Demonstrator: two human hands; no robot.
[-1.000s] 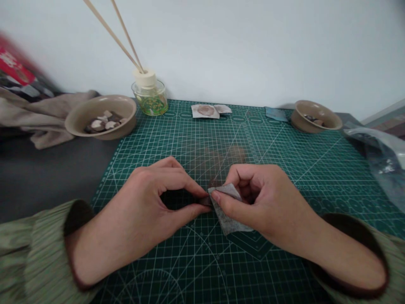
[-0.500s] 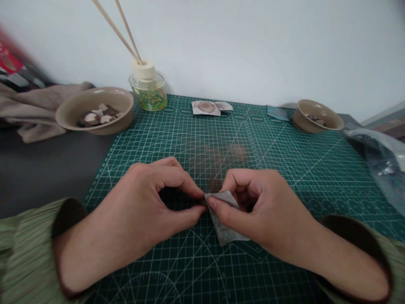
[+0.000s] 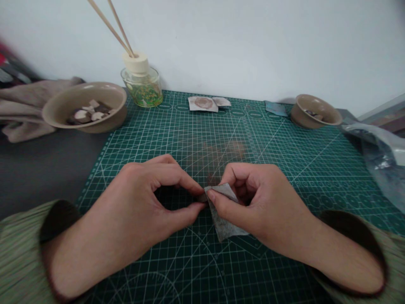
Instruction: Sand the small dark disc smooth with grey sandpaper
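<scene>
My left hand (image 3: 145, 207) pinches a small brown piece (image 3: 201, 197) between thumb and fingertips; most of it is hidden, and its kind cannot be made out. In my right hand (image 3: 253, 202) is a bent sheet of grey sandpaper (image 3: 226, 223), gripped between thumb and curled fingers. Its upper corner meets the brown piece where both hands' fingertips come together. The hands are low over a green cutting mat (image 3: 152, 266). Brown dust (image 3: 236, 148) lies smeared on the mat just beyond the fingers.
A beige bowl (image 3: 115, 118) of wood-like pieces stands left, by a reed diffuser (image 3: 141, 82) and a cloth (image 3: 28, 101). Stained paper squares (image 3: 202, 104) and a blue-grey sheet (image 3: 275, 108) lie by the wall. Right are a smaller bowl (image 3: 300, 120) and a plastic bag (image 3: 379, 156).
The view has shifted slightly, so the bowls and diffuser sit a little differently in frame. Both hands keep their grips, and the sandpaper has hardly moved against the brown piece.
</scene>
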